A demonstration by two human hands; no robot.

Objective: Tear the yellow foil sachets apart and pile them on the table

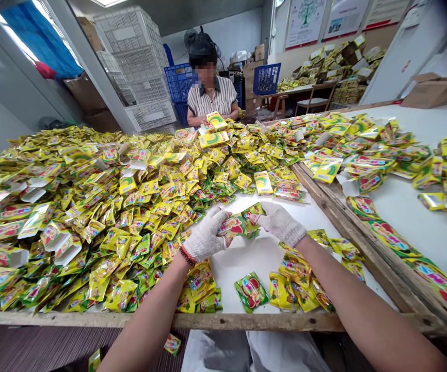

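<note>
Both my hands wear white knit gloves. My left hand (205,238) is closed round one end of a small stack of green and yellow sachets (241,222), held above the white table (254,253). My right hand (280,223) grips the stack's other end with its fingers curled. A huge heap of yellow and green sachets (92,206) covers the table to my left. A single green sachet (251,292) lies near the front edge, and a small pile of sachets (297,284) lies under my right forearm.
A person in a striped shirt (211,98) works at the far side of the table. Flat and folded yellow cartons (355,150) spread over the right table. A wooden rail (347,222) divides the tables. White and blue crates (142,67) stand behind.
</note>
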